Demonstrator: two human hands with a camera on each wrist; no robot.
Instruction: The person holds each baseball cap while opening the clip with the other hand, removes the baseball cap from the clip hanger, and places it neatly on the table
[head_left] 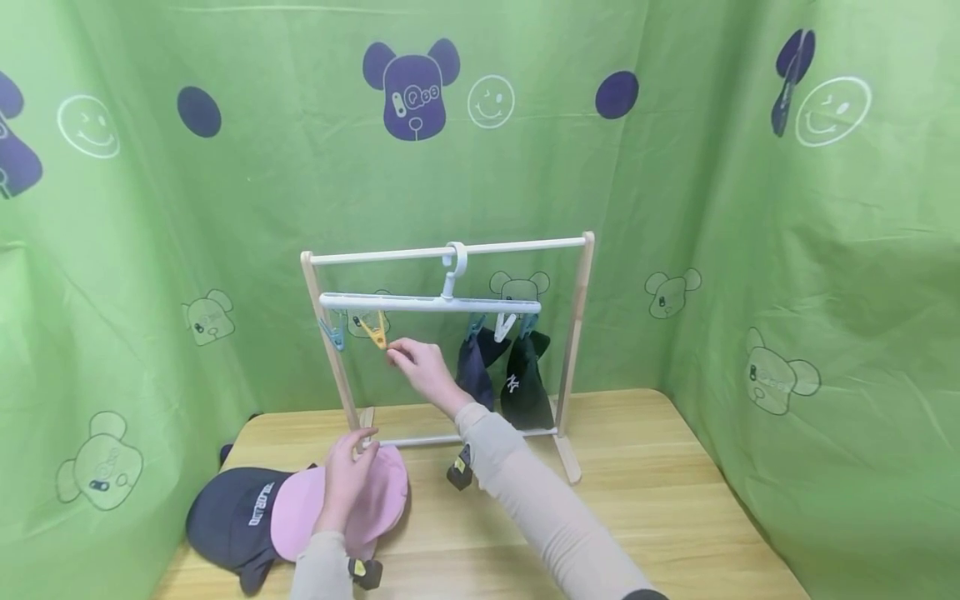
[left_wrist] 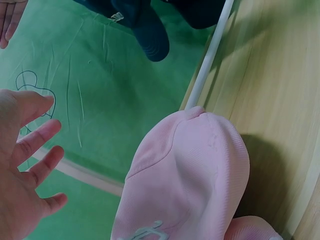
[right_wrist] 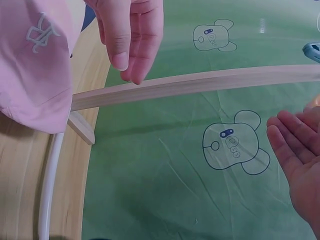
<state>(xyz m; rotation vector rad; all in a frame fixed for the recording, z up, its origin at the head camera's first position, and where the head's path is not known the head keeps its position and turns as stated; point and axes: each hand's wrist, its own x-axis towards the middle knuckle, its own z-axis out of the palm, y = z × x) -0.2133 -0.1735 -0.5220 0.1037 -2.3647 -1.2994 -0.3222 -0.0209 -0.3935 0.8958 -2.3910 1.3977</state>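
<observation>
Pink cap (head_left: 375, 500) under left hand (head_left: 348, 475), grip loose | right hand (head_left: 420, 367) released beside yellow clip (head_left: 372, 327)

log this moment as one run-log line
left hand: open, above pink cotton cap on wooden table | right hand: open, reaching at yellow plastic clip | two dark caps: clipped on white hanger bar

Seeing wooden-framed drying rack (head_left: 576, 333) standing at back of wooden table (head_left: 660, 492); two dark caps (head_left: 510, 375) hanging right on white clip hanger (head_left: 431, 302); pink cap (head_left: 378, 500) lying front-left, overlapping navy cap (head_left: 225, 521).
</observation>
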